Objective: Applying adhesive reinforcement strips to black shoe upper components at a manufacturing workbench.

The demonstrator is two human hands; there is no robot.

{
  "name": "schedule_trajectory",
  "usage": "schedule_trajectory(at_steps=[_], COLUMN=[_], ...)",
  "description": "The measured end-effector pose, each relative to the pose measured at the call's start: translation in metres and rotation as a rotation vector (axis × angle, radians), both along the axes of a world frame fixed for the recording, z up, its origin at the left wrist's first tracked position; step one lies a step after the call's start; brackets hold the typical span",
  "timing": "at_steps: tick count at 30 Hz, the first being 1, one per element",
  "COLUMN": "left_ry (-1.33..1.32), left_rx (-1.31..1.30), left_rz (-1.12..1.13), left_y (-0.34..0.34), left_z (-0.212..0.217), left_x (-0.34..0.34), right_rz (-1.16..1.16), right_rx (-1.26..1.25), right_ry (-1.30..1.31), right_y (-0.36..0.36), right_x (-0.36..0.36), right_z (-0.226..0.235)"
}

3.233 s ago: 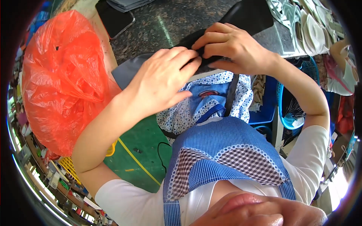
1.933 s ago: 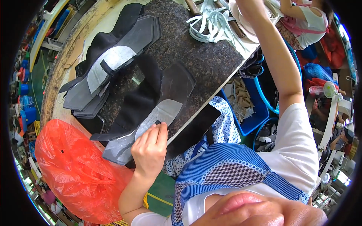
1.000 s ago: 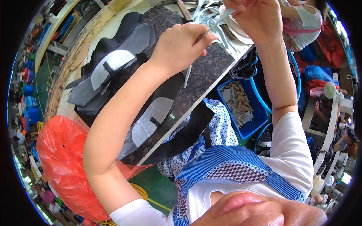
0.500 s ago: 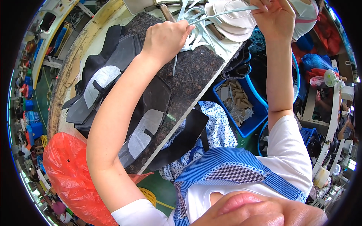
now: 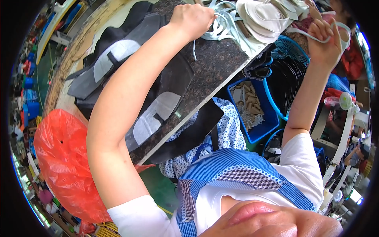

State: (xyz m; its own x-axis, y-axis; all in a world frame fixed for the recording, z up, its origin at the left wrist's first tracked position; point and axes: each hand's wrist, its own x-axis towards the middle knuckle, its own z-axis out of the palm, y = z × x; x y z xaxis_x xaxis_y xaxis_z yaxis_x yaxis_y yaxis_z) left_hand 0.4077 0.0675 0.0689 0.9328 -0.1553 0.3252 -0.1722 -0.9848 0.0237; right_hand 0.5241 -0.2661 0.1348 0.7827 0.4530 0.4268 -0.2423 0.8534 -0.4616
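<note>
Left hand (image 5: 192, 21) beside pale straps (image 5: 226, 31)

Red plastic bag (image 5: 65, 162), blue bin (image 5: 271, 110) of brownish scraps (image 5: 249, 103), pale fan (image 5: 346, 101)

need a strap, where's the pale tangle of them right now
In the head view, the tangle of pale straps is at the top, right of centre, between the left hand and the stacked cream pieces.

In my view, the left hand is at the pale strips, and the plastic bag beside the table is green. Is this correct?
Only the colour is wrong: in the head view, the bag beside the table is red. The left hand is at the pale strips.
</note>
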Motion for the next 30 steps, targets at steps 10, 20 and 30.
schedule_trajectory(at_steps=[10, 20, 30], left_ry=[-0.260, -0.050, -0.139], left_rx=[-0.293, 0.082, -0.323], left_rz=[-0.168, 0.319, 0.484], left_y=[0.033, 0.017, -0.060], left_z=[0.059, -0.024, -0.074], left_x=[-0.148, -0.384, -0.408], right_rz=[-0.202, 0.201, 0.908], right_rx=[-0.647, -1.150, -1.342], right_ry=[-0.199, -0.448, -1.082], right_y=[-0.001, 0.109, 0.229], right_x=[-0.070, -0.143, -0.258], right_z=[-0.035, -0.032, -0.035])
